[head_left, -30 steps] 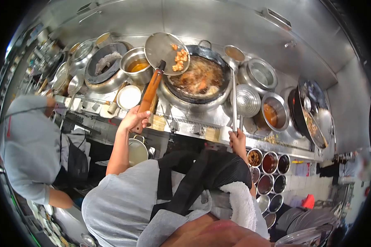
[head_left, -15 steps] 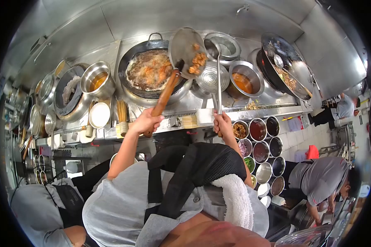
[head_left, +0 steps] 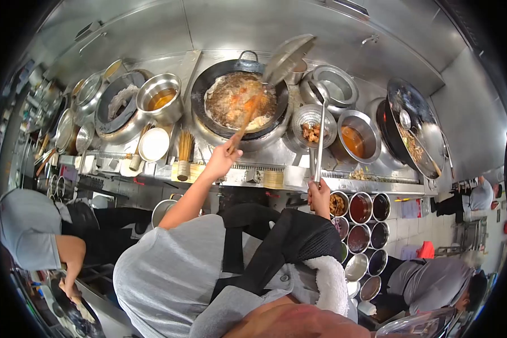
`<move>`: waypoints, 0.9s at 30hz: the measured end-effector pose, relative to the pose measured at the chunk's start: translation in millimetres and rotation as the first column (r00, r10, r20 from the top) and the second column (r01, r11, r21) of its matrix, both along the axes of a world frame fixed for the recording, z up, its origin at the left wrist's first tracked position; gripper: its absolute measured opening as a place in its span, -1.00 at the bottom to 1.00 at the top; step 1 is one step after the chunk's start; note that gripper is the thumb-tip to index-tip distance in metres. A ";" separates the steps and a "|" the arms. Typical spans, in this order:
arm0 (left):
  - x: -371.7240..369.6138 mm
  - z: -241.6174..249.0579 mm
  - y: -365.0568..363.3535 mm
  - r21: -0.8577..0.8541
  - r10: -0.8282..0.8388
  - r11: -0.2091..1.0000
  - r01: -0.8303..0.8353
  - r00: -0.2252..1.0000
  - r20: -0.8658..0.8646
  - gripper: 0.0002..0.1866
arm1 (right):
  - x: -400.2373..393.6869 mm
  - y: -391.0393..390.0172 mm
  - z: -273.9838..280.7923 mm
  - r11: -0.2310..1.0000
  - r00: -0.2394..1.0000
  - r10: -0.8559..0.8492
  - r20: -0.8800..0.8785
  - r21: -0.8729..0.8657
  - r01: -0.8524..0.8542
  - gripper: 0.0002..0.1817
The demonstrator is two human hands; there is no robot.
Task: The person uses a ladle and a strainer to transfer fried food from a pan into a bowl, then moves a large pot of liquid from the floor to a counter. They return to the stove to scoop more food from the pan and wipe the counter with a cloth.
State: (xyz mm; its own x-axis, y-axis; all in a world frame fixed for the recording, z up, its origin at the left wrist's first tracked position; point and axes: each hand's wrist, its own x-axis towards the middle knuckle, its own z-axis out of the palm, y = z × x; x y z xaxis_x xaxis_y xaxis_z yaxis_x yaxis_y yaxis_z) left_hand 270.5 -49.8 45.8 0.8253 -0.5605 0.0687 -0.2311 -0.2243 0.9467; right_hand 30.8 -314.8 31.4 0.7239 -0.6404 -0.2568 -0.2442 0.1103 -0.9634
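My left hand (head_left: 224,161) is wrapped round the wooden handle of a wide, round skimmer (head_left: 286,59). The skimmer's grey disc is tilted steeply, blurred, above the right rim of a wok (head_left: 200,115) of bubbling oil. My right hand (head_left: 319,198) grips the long handle of a ladle (head_left: 323,121), whose bowl lies near a metal pot. Alongside the ladle, a perforated strainer (head_left: 301,125) holds browned fried pieces (head_left: 311,133). The strainer's handle runs down close to my right hand; I cannot tell whether my fingers hold it too.
A pot of orange liquid (head_left: 361,143) is right of the strainer; farther right is a tilted wok (head_left: 397,101) with food. Left of the oil stand another steel pot (head_left: 177,98), a white bowl (head_left: 154,144) and a bamboo brush (head_left: 184,155). Sauce tins (head_left: 360,207) stand lower right. Co-workers (head_left: 28,225) are nearby.
The skimmer has tipped from facing me to nearly edge-on, and its fried pieces are now in the perforated strainer. The view has shifted, so the stove appears farther right.
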 end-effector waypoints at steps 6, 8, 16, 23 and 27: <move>2.9 24.1 67.0 0.050 0.248 0.969 -0.243 0.962 -0.112 -0.39 | 27.2 -8.7 21.7 0.947 0.964 0.261 -0.055 -0.176 -0.267 -0.81; -3.4 34.0 87.4 0.204 0.265 0.952 -0.228 0.948 -0.175 -0.39 | 37.3 -10.2 20.6 0.920 0.943 0.303 -0.135 -0.216 -0.327 -0.82; -48.5 16.5 94.3 0.064 0.424 0.905 -0.422 0.873 -0.241 -0.62 | 60.0 14.0 24.0 0.820 0.813 0.571 -0.115 0.132 -0.557 -0.72; -65.5 34.3 67.2 -0.136 0.160 0.937 -0.321 0.742 -0.651 -0.81 | 70.5 24.3 1.7 0.836 0.828 0.539 -0.155 0.220 -0.503 -0.72; -70.3 57.1 61.6 -0.191 0.059 0.937 -0.293 0.670 -0.740 -0.80 | 77.1 26.3 13.5 0.611 0.804 0.593 0.027 0.636 -0.472 -0.75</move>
State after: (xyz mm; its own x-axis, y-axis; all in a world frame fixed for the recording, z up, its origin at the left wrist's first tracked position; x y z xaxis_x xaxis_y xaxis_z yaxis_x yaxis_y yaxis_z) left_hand 200.2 11.8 103.0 0.7641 -0.4528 -0.4594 0.5567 0.1032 0.8243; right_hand 107.9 -288.5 44.8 0.7918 0.1730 -0.5858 -0.5962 0.4275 -0.6796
